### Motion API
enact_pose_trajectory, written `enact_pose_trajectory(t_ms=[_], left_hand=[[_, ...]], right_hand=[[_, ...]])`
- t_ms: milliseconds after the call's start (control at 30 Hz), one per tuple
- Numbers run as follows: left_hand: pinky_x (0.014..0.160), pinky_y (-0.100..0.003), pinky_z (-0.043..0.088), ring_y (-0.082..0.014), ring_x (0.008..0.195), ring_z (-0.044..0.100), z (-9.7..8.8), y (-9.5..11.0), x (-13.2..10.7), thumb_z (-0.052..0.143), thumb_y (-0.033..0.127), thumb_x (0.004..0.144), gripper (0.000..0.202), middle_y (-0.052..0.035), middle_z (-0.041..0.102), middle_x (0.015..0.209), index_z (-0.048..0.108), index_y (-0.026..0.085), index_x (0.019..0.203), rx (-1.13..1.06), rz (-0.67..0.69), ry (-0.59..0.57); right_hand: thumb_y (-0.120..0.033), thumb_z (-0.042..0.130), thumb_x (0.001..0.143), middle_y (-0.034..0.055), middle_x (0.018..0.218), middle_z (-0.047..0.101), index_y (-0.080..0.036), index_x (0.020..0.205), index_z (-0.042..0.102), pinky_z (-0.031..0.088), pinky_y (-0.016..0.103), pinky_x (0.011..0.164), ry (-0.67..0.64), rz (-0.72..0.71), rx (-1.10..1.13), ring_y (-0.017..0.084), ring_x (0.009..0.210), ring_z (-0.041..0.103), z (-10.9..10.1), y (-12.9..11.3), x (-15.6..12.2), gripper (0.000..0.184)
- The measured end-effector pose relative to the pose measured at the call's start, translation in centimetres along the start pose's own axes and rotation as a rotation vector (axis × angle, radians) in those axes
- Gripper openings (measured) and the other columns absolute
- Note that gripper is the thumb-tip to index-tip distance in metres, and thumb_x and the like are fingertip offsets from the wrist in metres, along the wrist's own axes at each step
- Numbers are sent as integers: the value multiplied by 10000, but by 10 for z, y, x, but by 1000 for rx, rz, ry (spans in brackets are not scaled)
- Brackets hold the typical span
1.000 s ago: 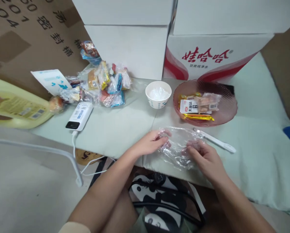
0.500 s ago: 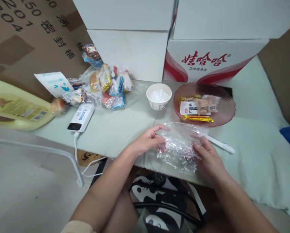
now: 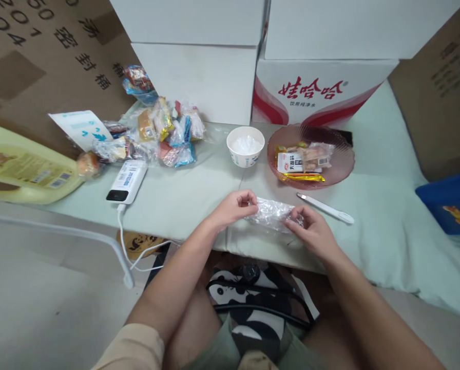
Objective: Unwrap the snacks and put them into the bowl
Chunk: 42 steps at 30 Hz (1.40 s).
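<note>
A crumpled clear plastic wrapper (image 3: 272, 215) is stretched between my two hands above the front of the table. My left hand (image 3: 241, 205) pinches its left end between thumb and fingers. The right end is gripped by my right hand (image 3: 307, 226) in the same way. Just behind my right hand lies a white-handled tool with a metal tip (image 3: 326, 207), perhaps a small knife. Beyond the wrapper stands a paper bowl (image 3: 245, 159) with crumpled clear plastic in it. To its right, a pinkish clear bowl (image 3: 340, 174) holds several packaged snacks (image 3: 305, 162).
Several wrapped snacks (image 3: 176, 133) are piled at the back left. A white power bank (image 3: 128, 180) with a cable (image 3: 122, 231) lies before them, beside a yellow jug (image 3: 25, 167). White cartons (image 3: 199, 82) line the back; a blue package (image 3: 449, 203) is at the right.
The plastic wrapper, spread wide and loose before, is now folded down into a narrow strip. My hands have closed on its ends, and the white-handled tool is now uncovered.
</note>
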<state>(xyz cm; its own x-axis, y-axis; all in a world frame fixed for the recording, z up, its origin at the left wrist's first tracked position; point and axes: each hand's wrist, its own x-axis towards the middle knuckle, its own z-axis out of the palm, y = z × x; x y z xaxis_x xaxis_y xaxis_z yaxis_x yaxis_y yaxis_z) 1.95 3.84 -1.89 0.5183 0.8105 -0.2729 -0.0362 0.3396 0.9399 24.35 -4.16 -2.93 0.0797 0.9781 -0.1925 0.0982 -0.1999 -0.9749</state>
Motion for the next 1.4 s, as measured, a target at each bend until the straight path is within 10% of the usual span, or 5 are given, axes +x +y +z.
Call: enact_pose_trajectory(t_ms=[200, 567, 767, 1067, 1400], left_hand=[[714, -228, 463, -100, 741, 622, 2, -6, 4, 846, 281, 657, 618, 25, 630, 831, 487, 218, 1156, -68, 159, -31], [692, -243, 469, -112, 719, 585, -1, -14, 5, 764, 379, 738, 315, 21, 584, 760, 542, 192, 861, 211, 385, 265], [1001, -376, 469, -260, 1205, 591, 27, -19, -6, 798, 407, 735, 634, -125, 615, 1321, 557, 207, 1286, 320, 350, -52], [840, -325, 498, -204, 927, 645, 27, -18, 0, 806, 527, 702, 532, -97, 692, 1035, 681, 151, 1057, 101, 130, -94], [725, -264, 461, -146, 764, 586, 32, -15, 0, 754, 540, 742, 455, -17, 657, 824, 652, 165, 978, 24, 159, 83]], right_hand=[[-416, 879, 594, -24, 943, 658, -343, 1294, 411, 551, 330, 727, 51, 158, 381, 183, 786, 670, 9, -3, -1, 845], [-387, 697, 791, -10, 787, 640, -220, 809, 617, 435, 282, 685, 271, -128, -30, 143, 687, 541, 7, 2, -2, 186], [-588, 561, 885, 34, 885, 691, -232, 914, 655, 504, 339, 770, -208, -205, -11, 203, 807, 624, 22, -7, -11, 369], [-467, 730, 750, 3, 877, 617, -236, 895, 556, 478, 287, 623, 210, -81, 28, 139, 665, 565, 24, 5, -1, 323], [-387, 753, 719, 62, 1121, 644, -282, 1260, 419, 529, 381, 900, -11, -34, 250, 218, 1010, 648, 29, 7, -2, 645]])
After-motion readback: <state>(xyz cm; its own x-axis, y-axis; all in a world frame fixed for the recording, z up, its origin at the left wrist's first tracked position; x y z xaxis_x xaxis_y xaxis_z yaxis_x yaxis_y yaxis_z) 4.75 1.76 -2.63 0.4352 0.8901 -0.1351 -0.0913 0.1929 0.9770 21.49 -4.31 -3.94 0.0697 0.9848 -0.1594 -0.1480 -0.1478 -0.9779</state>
